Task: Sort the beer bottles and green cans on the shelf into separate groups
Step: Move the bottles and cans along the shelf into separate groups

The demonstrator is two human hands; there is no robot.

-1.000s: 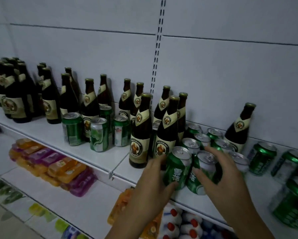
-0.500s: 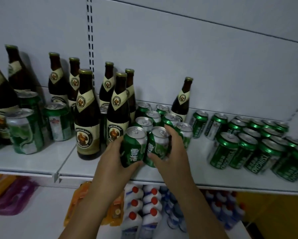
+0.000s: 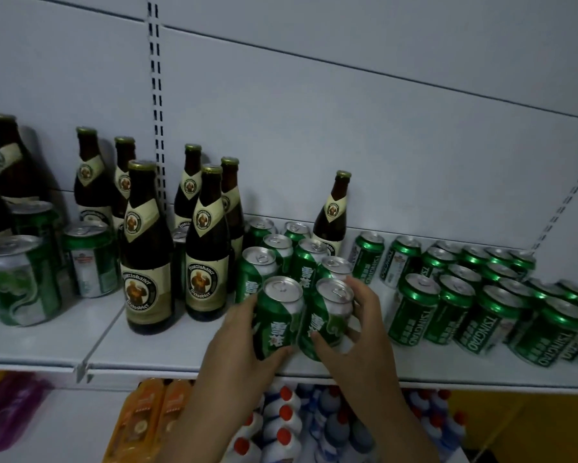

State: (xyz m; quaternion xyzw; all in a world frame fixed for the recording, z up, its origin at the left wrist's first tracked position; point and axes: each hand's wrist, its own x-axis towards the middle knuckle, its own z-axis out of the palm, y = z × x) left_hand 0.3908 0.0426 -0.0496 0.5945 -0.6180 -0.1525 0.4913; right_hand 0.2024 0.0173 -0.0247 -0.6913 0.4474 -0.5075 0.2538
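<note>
1. A second ago both hands are only arriving at the front pair of green cans, fingers not yet closed. Now the left hand [image 3: 244, 342] is wrapped round the left can [image 3: 277, 315], with its thumb low across the front. The right hand [image 3: 357, 332] is curled round the right can [image 3: 327, 315], fingers behind it and thumb on the label. Each of the hands has one can in a closed grip.
2. The two cans touch side by side near the front of the shelf [image 3: 180, 349], just ahead of the loose can cluster [image 3: 280, 255]. They lean a little, and I cannot tell whether their bases are off the shelf.
3. The camera swings right over that second, so the Tsingtao block [image 3: 481, 295] is now in view. It is packed in rows to the right of the held pair, with some bare shelf between.
4. I read this as the grasp done and the carry about to start. Those rows look like the can group, and the pair belongs there.
5. Sorting is far from finished, I judge. A lone bottle [image 3: 332, 215] stands by the back wall among the cans. Stray cans [image 3: 90, 259] also sit among the tall bottles [image 3: 147, 248] at the left.
6. The risk I see is that the cluster sits right behind the right hand's fingers, so a careless pull could knock those cans.
</note>
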